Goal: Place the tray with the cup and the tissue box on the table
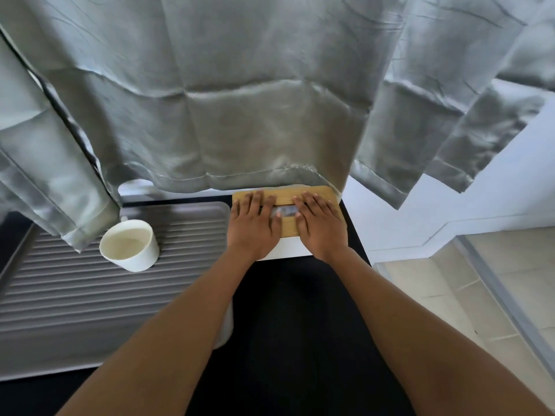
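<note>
A grey ribbed tray lies on the black table at the left. A white cup stands on the tray near its far edge. To the right of the tray sits a white tissue box with a wooden lid. My left hand and my right hand both lie flat on top of the lid, fingers apart, on either side of the tissue slot. Neither hand grips anything.
A grey satin curtain hangs over the table's far edge, brushing the tray's far left corner and the box. A white wall and beige floor tiles lie to the right of the table.
</note>
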A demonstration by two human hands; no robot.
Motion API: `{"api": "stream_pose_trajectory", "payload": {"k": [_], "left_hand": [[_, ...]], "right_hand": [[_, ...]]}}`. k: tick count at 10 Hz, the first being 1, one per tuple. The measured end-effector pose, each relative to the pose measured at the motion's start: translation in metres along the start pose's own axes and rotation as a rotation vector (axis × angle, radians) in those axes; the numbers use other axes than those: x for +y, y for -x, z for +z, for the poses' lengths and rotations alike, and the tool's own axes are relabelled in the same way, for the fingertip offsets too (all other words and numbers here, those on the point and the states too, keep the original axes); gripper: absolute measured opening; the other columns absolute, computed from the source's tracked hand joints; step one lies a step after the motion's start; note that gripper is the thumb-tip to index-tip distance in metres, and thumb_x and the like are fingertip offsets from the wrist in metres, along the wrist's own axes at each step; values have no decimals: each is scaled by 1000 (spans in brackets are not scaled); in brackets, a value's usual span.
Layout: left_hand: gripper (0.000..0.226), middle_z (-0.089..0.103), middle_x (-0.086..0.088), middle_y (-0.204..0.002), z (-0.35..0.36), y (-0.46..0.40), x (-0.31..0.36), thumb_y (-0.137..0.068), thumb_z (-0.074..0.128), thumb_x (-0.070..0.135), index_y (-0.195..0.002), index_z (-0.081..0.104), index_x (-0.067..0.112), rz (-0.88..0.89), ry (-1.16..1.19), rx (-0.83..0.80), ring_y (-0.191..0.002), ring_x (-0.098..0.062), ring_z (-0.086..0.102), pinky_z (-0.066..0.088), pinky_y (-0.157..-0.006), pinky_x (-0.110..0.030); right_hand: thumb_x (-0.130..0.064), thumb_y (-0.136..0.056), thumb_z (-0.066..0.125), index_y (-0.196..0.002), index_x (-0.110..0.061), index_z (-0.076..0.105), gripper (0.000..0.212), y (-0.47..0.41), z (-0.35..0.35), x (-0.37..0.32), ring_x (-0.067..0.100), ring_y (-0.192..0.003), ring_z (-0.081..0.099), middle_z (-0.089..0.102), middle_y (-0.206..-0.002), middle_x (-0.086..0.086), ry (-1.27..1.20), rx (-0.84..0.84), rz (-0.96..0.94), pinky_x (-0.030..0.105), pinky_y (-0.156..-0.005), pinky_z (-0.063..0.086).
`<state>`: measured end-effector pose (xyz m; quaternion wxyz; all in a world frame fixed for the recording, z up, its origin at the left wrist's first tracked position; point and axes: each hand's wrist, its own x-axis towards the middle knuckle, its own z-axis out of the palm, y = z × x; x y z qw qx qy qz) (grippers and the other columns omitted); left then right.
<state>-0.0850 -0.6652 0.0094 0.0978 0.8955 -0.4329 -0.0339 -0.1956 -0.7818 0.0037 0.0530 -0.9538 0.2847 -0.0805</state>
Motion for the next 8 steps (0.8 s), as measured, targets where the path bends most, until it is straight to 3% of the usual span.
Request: {"api": "stream_pose_trajectory", "payload": {"k": [5, 6, 8], "left_hand": [[58, 13, -6, -163, -1, -33, -7, -99, 19, 43, -153, 21, 22, 15, -2, -25, -151, -26, 9, 5, -122, -46], [57, 13, -7, -163, -5, -32, -6, -99, 24, 42, -152, 24, 21, 20, 34, -22, -150, -27, 8, 5, -122, -47], [58, 7, -8, -164, -18, -17, -3, -100, 25, 42, -154, 20, 20, 26, 35, 54, -151, -29, 4, 3, -122, -47]], "right_hand": [[-45, -85, -4, -151, -23, 27, 76, -34, 1, 4, 20, -148, 18, 27, -159, 1, 22, -64, -21, 40, -120, 11], [-40, -99, 14, -153, -23, 19, 56, -35, -6, 4, 20, -150, 10, 18, -161, 1, 1, -138, -14, 40, -120, 6], [-36, -101, 26, -153, -24, 11, 56, -18, -22, -3, 22, -150, 0, 6, -163, 2, -41, -99, 10, 44, -121, 2]]}}
